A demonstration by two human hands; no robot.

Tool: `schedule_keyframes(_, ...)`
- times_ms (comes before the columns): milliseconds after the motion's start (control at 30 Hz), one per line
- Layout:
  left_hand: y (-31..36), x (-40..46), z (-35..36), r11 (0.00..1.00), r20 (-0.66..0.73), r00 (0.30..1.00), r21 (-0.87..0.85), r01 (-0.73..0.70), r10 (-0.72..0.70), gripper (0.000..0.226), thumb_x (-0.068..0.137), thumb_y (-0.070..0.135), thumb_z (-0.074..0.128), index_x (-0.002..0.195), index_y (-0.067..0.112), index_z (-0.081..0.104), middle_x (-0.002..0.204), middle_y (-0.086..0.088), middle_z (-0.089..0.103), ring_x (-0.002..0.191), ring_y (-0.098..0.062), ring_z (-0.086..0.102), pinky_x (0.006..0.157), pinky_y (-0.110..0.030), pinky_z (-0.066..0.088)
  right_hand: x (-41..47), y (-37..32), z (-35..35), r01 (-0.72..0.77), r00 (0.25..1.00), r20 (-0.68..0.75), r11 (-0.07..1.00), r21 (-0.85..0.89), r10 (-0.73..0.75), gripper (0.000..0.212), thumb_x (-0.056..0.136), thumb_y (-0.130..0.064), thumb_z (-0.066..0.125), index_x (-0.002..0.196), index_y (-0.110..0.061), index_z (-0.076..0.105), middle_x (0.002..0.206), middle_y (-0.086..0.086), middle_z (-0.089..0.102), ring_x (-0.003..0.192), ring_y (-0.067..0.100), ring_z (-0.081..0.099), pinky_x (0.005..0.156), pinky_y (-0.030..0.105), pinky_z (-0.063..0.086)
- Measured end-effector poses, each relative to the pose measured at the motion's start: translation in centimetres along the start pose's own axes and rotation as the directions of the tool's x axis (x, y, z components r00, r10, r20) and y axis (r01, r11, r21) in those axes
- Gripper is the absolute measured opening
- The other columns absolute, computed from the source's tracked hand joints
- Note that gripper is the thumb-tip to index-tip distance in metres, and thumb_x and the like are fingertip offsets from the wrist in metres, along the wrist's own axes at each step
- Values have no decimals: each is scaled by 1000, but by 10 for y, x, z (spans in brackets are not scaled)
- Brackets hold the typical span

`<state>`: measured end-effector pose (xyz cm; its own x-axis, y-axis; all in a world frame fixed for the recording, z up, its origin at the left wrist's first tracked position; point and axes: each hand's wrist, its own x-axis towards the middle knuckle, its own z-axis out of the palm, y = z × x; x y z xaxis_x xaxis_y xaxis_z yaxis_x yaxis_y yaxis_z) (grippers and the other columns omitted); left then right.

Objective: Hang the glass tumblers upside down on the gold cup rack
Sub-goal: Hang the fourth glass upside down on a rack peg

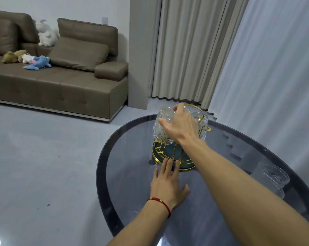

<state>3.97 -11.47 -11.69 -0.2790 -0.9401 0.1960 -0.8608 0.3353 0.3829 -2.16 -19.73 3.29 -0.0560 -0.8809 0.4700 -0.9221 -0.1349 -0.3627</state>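
The gold cup rack (160, 153) stands on a round dark glass table (104, 167); it has a ring base, a teal tray and a hoop handle on top. My right hand (180, 125) grips an upside-down ribbed glass tumbler (161, 132) at the rack's left side. A second tumbler (202, 125) hangs upside down on the rack's right side, behind my hand. Another tumbler (271, 176) stands on the table at the right, beyond my right forearm. My left hand (168, 183) lies flat on the table, fingers spread, fingertips touching the rack's base.
A brown sofa (61, 82) with plush toys stands across the grey floor at the left. Beige curtains (185, 50) and a white sheer curtain (274, 68) hang close behind the table. The table's edge curves near the rack's left side.
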Motion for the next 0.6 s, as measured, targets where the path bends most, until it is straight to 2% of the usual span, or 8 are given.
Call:
schedule_keyframes(233, 2, -1, -3, 1000, 18, 1000, 22, 0, -1, 82, 94, 52, 48, 158, 20, 7, 168, -6, 7, 154, -23, -5, 123, -50, 14, -2, 3, 10, 45, 999, 14, 992, -117, -44, 69, 89, -65, 61, 125, -8, 45, 99, 10, 65, 92, 33, 66, 90, 55, 50)
schedule_keyframes(367, 3, -2, -6, 1000, 25, 1000, 25, -7, 6, 82, 93, 51, 49, 158, 21, 7, 168, -8, 7, 154, -24, -3, 123, -50, 14, -1, 5, 17, 16, 1000, 27, 975, -222, -11, 88, 90, -72, 51, 144, -4, 37, 115, 13, 71, 105, 36, 69, 103, 60, 43)
schedule_keyframes(467, 4, -4, -8, 999, 33, 999, 37, -10, 9, 82, 93, 49, 51, 158, 21, 8, 167, -8, 9, 154, -25, -2, 122, -51, 16, -3, 6, 15, -22, 998, 48, 971, -239, 35, 95, 89, -76, 48, 149, -5, 32, 117, 13, 72, 110, 36, 68, 106, 61, 38)
schedule_keyframes(533, 5, -5, -9, 999, 26, 1000, 42, -10, 9, 82, 91, 45, 54, 157, 21, 12, 166, -7, 14, 153, -25, 3, 119, -52, 22, -11, 8, 10, -33, 998, 45, 978, -207, 43, 87, 90, -75, 47, 144, -7, 37, 118, 12, 71, 112, 37, 66, 103, 59, 39)
schedule_keyframes(600, 8, -5, -12, 999, -15, 1000, 41, -8, 9, 77, 87, 39, 58, 153, 19, 24, 160, -6, 26, 149, -26, 17, 113, -48, 32, -24, 15, 1, 2, 1000, -28, 991, -135, -5, 66, 94, -65, 46, 131, -11, 47, 118, 11, 67, 112, 34, 62, 98, 55, 43)
